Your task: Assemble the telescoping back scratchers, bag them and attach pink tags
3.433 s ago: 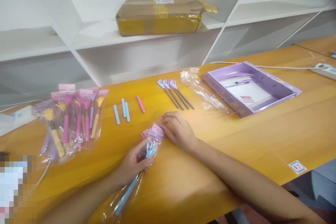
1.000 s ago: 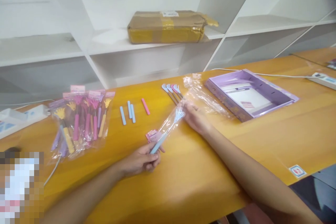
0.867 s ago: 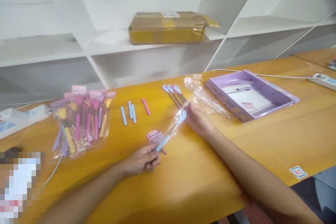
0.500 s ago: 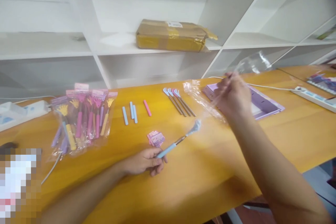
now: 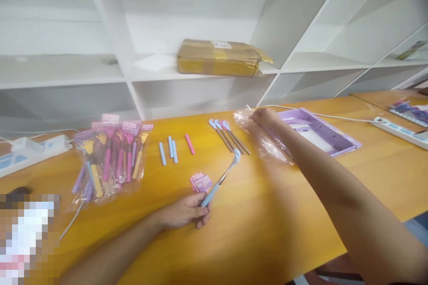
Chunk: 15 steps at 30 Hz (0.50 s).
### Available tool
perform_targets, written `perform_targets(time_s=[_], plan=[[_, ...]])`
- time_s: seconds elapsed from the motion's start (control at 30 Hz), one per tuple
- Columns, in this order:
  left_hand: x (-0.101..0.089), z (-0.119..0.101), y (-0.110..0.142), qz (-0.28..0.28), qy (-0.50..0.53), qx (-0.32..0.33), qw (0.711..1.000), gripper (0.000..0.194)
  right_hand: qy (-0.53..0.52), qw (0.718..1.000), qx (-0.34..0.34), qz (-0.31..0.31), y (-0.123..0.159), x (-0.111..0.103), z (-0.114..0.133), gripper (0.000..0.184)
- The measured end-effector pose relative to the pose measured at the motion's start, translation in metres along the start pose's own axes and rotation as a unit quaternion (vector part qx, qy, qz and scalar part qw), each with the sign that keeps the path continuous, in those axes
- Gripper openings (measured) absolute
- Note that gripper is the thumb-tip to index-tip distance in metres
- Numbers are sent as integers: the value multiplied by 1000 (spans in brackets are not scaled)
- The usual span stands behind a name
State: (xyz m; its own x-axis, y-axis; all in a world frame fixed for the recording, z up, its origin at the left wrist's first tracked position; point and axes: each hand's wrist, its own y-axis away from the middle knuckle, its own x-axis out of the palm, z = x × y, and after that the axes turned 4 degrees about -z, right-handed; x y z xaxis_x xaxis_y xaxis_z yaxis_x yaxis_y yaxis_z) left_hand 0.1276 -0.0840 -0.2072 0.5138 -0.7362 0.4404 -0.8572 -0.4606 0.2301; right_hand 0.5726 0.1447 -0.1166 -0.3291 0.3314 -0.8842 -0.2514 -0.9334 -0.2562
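Observation:
My left hand (image 5: 190,210) is closed around the light-blue handle of a back scratcher (image 5: 219,183), its metal rod and hand-shaped blue head pointing up and away. My right hand (image 5: 265,118) reaches to the far side of the table, fingers pinched on a clear plastic bag (image 5: 245,116) at the top of the loose bags. Just left of it lie several scratcher rods (image 5: 227,138) with blue and pink heads. Pink and purple cards (image 5: 201,182) are stacked beyond my left hand. Three blue handle sleeves (image 5: 162,153) and one pink sleeve (image 5: 190,144) rest farther back.
Bagged back scratchers (image 5: 113,160) are heaped at the left, near a white power strip (image 5: 36,153). A purple box (image 5: 337,144) sits behind my right forearm. Another power strip (image 5: 401,131) lies far right. White shelves behind hold a taped cardboard parcel (image 5: 217,58).
My right hand has moved left and away, from holding a clear bag in the air down to the loose bags. The scratcher in my left hand has tilted more upright.

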Motion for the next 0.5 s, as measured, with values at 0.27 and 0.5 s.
perform_targets(time_s=[0.27, 0.5], plan=[[5, -3, -3, -23, 3, 23, 999, 45, -176, 983, -22, -44, 79, 2, 35, 41], [9, -12, 1, -26, -60, 3, 998, 52, -514, 773, -132, 348, 253, 32, 96, 33]])
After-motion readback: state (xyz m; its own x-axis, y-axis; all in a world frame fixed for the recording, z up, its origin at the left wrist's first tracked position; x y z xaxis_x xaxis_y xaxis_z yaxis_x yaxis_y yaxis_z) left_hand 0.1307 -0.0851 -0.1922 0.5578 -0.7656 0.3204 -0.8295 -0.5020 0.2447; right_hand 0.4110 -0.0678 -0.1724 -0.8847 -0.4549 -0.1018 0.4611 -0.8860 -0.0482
